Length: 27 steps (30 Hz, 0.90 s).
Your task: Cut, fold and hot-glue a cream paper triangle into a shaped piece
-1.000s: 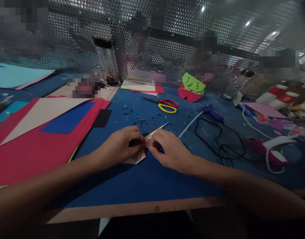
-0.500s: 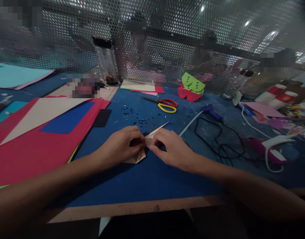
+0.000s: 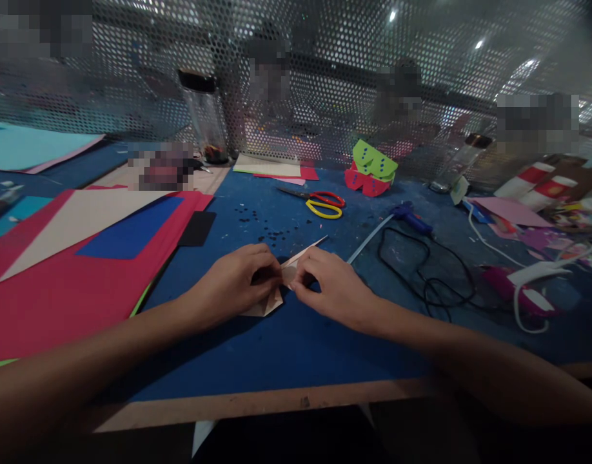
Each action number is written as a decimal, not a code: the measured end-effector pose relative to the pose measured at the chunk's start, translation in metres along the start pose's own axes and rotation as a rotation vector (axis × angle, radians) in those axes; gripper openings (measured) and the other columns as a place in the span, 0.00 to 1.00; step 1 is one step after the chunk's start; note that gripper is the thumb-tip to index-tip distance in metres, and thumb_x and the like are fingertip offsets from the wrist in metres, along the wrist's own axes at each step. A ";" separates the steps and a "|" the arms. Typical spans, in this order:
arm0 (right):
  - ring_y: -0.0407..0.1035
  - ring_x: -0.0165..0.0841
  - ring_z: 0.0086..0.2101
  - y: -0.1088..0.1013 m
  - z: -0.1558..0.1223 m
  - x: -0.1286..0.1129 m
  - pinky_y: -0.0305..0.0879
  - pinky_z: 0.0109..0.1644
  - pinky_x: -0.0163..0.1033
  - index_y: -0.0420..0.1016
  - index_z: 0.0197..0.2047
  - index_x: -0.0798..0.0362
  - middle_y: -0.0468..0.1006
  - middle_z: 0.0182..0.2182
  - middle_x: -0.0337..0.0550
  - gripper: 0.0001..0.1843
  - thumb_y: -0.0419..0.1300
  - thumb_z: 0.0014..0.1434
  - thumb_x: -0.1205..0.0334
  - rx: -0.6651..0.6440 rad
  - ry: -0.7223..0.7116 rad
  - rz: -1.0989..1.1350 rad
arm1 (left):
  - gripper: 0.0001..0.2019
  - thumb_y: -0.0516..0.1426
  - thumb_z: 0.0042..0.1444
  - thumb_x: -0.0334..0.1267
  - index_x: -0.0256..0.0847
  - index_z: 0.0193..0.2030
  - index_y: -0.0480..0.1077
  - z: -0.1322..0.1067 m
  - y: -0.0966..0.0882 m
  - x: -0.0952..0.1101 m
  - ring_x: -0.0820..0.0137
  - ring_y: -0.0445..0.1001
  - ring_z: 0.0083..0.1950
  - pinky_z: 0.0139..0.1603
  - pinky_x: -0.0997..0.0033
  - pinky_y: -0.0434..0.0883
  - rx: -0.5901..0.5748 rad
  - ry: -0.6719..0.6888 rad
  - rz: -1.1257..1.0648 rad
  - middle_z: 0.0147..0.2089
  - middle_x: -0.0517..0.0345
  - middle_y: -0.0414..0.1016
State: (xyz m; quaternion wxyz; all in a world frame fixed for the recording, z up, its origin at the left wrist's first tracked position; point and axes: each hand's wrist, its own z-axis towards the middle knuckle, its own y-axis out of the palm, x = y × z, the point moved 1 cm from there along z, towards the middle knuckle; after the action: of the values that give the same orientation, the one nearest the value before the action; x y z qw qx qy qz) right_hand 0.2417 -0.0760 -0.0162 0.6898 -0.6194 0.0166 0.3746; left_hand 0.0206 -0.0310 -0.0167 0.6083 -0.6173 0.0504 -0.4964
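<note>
We observe one piece of pale cream paper (image 3: 270, 305), held at the near-middle of the blue table (image 3: 296, 361), between the left hand (image 3: 240, 277) and the right hand (image 3: 332, 287). Its colour is a matt beige, warmer toward the lower end. The outline is angular: below the left fingers we note a pointed lower corner with straight edges and crease lines, where facets catch the light differently, consistent with folded layers. A narrow sliver runs up and to the right past the right knuckles, tapering to a thin tip. Between the two hands a small, smoother patch shows; the remainder is covered by fingers, so we cannot give the full shape. Left hand: thumb and fingers curled together, pinching the paper. Right hand: thumb and forefinger brought together at the paper's edge, likewise pinching. We cannot tell whether the underside touches the table. Beyond the hands we record scattered black dots (image 3: 276, 233) and scissors (image 3: 309, 198) with one red and one yellow handle loop.
</note>
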 end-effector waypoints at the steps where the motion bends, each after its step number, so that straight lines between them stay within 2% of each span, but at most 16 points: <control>1: 0.70 0.34 0.42 0.000 0.000 0.000 0.64 0.48 0.42 0.71 0.34 0.51 0.76 0.40 0.41 0.08 0.63 0.65 0.69 0.000 0.000 0.000 | 0.06 0.57 0.63 0.34 0.41 0.38 0.77 0.000 0.000 0.000 0.66 0.75 0.42 0.42 0.69 0.68 0.001 0.001 -0.003 0.39 0.57 0.76; 11: 0.70 0.34 0.42 0.001 0.001 0.000 0.64 0.48 0.41 0.71 0.33 0.51 0.75 0.40 0.40 0.08 0.63 0.64 0.70 -0.003 -0.005 0.001 | 0.08 0.56 0.65 0.35 0.42 0.41 0.79 -0.003 -0.007 0.002 0.68 0.78 0.42 0.41 0.71 0.70 0.008 0.001 -0.048 0.40 0.58 0.80; 15: 0.70 0.34 0.42 0.001 0.001 -0.001 0.64 0.47 0.41 0.69 0.32 0.51 0.74 0.39 0.41 0.10 0.63 0.65 0.69 0.007 -0.008 -0.001 | 0.10 0.56 0.69 0.32 0.43 0.43 0.80 -0.008 -0.013 -0.003 0.69 0.80 0.44 0.45 0.72 0.72 -0.020 0.153 -0.059 0.43 0.56 0.81; 19: 0.69 0.34 0.41 0.001 0.002 -0.001 0.64 0.47 0.41 0.68 0.32 0.51 0.74 0.39 0.40 0.10 0.63 0.66 0.67 0.008 -0.020 0.002 | 0.14 0.55 0.71 0.30 0.44 0.46 0.82 -0.014 -0.016 -0.009 0.68 0.80 0.47 0.48 0.71 0.73 -0.037 0.305 0.033 0.47 0.54 0.82; 27: 0.69 0.34 0.41 0.001 0.001 -0.001 0.64 0.47 0.41 0.70 0.33 0.51 0.74 0.40 0.41 0.09 0.63 0.65 0.68 -0.009 0.001 0.019 | 0.16 0.52 0.75 0.33 0.47 0.52 0.82 -0.017 -0.016 -0.012 0.66 0.79 0.47 0.48 0.68 0.73 -0.070 0.372 0.153 0.50 0.51 0.82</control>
State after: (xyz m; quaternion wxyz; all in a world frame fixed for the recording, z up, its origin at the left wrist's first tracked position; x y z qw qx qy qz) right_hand 0.2406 -0.0756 -0.0162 0.6835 -0.6223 0.0210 0.3810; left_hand -0.0057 -0.0307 -0.0142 0.6028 -0.5301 0.2259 -0.5519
